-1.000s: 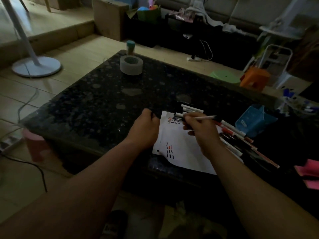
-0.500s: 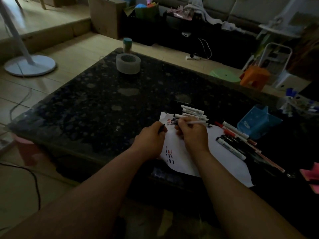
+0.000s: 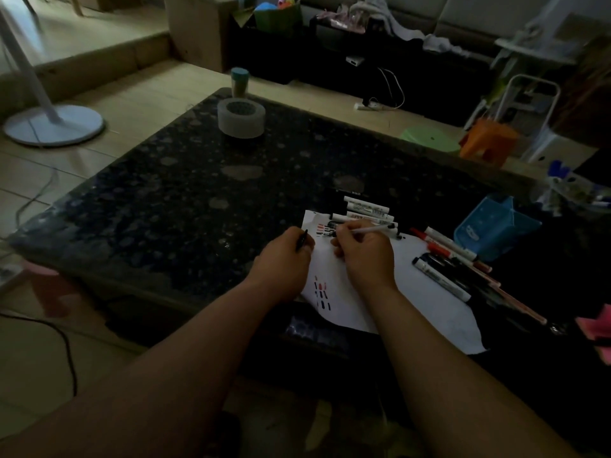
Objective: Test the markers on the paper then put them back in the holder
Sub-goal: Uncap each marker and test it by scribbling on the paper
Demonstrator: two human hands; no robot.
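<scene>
Dim room. The desk [image 3: 165, 209] is dark speckled stone on a tiled floor. At its far-left corner are a roll of tape [image 3: 241, 122] and, behind that, a small jar [image 3: 239, 81] with a teal lid. On the floor to the left is a white fan base [image 3: 54, 124]. A cardboard box [image 3: 198, 28] and a sofa stand along the back, and an orange stool [image 3: 489, 142] is off to the right.

The paper [image 3: 413, 299] lies at the near edge of the desk, with its near-right corner hanging over. Red and black test strokes [image 3: 320, 292] show between the wrists, with more at the sheet's top-left corner.

The right hand [image 3: 363, 256] pinches a white marker [image 3: 373, 230]. Its tip is down on the paper at the top-left strokes and its barrel points right. The left hand [image 3: 284, 266] rests on the paper's left edge, just beside the right hand. Its fingers are curled round a short black piece [image 3: 302, 241]; can't tell whether that is a cap.

A loose bunch of markers [image 3: 367, 209] lies just beyond the right hand, at the paper's top edge. A second bunch [image 3: 443, 276], white, red and black, lies along the paper's right side. The blue holder [image 3: 492, 226] sits past that second bunch, right of both hands and touching neither. Can't tell what is inside it.
</scene>
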